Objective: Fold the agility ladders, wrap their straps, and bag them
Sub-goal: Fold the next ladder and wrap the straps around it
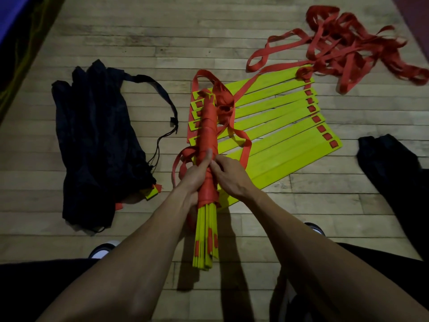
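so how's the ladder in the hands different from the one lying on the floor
The held ladder is stacked into one tight bundle; the floor ladder has its rungs fanned out flat. The held ladder's strap is wound round it, gripped by the left hand and right hand; the floor ladder's strap sprawls loose. Both have yellow rungs and red straps.

We see the left hand [197, 175] gripping a strap-wrapped ladder bundle [207, 159] while the right hand [228, 175] pinches its red strap; a black drawstring bag [97, 135] lies left on the wooden floor [162, 38].
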Motion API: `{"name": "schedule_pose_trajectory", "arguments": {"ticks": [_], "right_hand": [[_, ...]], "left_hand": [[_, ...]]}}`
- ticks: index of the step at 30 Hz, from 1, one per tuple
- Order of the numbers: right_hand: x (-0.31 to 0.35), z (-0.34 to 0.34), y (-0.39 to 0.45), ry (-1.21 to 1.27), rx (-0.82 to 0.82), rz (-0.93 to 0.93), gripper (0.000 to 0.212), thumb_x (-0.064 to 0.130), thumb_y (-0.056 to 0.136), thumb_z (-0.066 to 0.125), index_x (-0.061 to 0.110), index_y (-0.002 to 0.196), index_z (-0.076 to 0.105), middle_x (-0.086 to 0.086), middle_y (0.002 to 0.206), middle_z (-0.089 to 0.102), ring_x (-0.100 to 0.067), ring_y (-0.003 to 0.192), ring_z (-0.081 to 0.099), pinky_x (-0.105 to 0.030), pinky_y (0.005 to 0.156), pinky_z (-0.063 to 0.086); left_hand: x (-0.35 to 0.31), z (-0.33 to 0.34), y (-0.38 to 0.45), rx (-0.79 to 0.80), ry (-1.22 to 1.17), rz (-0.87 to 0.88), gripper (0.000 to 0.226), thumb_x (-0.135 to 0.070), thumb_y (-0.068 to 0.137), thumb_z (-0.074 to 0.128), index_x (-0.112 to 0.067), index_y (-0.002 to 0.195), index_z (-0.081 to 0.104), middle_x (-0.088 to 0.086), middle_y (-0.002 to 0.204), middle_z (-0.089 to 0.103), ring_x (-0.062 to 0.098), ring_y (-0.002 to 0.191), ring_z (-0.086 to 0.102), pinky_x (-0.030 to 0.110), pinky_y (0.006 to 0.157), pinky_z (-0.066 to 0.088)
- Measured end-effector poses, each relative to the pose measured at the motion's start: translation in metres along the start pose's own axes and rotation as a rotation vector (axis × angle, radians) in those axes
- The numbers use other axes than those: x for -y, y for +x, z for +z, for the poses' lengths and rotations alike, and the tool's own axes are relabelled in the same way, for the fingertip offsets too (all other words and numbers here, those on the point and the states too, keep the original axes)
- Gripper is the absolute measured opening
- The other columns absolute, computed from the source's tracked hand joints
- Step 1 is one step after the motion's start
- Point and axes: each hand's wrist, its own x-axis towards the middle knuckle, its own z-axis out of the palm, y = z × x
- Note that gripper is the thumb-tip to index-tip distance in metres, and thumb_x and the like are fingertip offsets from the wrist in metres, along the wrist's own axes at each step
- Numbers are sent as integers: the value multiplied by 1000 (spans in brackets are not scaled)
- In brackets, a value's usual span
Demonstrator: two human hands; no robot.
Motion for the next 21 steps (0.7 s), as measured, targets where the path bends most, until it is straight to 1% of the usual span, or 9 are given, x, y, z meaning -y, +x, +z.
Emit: {"name": "schedule_pose_trajectory", "arguments": {"ticks": [3, 5, 7, 10, 12, 15, 18, 20, 21], "right_hand": [[-6, -8, -1, 11, 54, 12, 32, 27, 103, 45, 6, 80, 55, -10, 75, 60, -24, 67, 51, -40, 62, 37], [-10, -14, -2, -30, 122, 11, 31, 31, 98, 46, 9, 78, 57, -5, 73, 60, -22, 66, 52, -37, 61, 38], [-11, -20, -3, -97, 204, 43, 44, 47, 87, 42, 10, 79, 64, -6, 75, 65, -25, 70, 59, -40, 63, 45], [-14, -24, -3, -118, 257, 76, 69, 65, 70, 29, 10, 77, 70, -9, 79, 69, -28, 75, 64, -40, 71, 49], [-13, -24, -1, -128, 255, 67, 73, 66, 69, 23, 7, 78, 66, -12, 80, 68, -31, 76, 63, -43, 74, 50], [-15, -23, 1, -139, 228, 46, 68, 64, 80, 26, 5, 81, 59, -15, 78, 64, -33, 73, 61, -45, 71, 49], [-19, -24, -4, -98, 163, 40, 47, 56, 97, 47, 17, 70, 49, -1, 63, 52, -20, 60, 49, -34, 59, 37], [-23, -24, -9, -87, 129, -7, 34, 46, 98, 56, 22, 74, 50, 7, 61, 47, -10, 56, 43, -27, 55, 29], [-24, -25, -10, -103, 123, -31, 27, 38, 97, 60, 18, 80, 55, 6, 63, 49, -11, 58, 45, -29, 55, 29]], "left_hand": [[4, -6, 0, -27, -26, 29, 30, -40, 91, 69, -10, 94, 65, 10, 79, 64, 23, 65, 64, 34, 62, 58], [7, -12, 0, -60, -62, 39, 31, -33, 88, 73, -11, 108, 65, 12, 85, 67, 25, 64, 65, 39, 65, 59], [6, -19, 4, -120, -79, 61, 45, -32, 87, 76, -12, 124, 59, 14, 92, 72, 28, 66, 70, 44, 63, 61], [2, -23, 4, -197, -43, 41, 52, -40, 88, 74, 1, 117, 63, 23, 97, 73, 31, 70, 72, 41, 58, 61], [3, -23, 6, -207, -60, 33, 52, -45, 93, 67, 3, 112, 63, 23, 97, 72, 33, 74, 72, 41, 58, 62], [3, -24, 12, -153, -119, -5, 56, -48, 101, 50, 0, 127, 58, 23, 107, 70, 33, 79, 72, 42, 63, 63], [4, -26, 13, -133, -151, -88, 55, -51, 105, 35, -9, 137, 53, 20, 109, 70, 29, 79, 72, 41, 59, 62], [6, -28, 15, -174, -148, -83, 57, -53, 105, 32, -11, 137, 52, 25, 118, 68, 38, 95, 71, 51, 74, 61], [8, -30, 17, -205, -142, -71, 57, -53, 105, 31, -10, 137, 53, 26, 119, 68, 41, 101, 69, 56, 82, 59]]}}
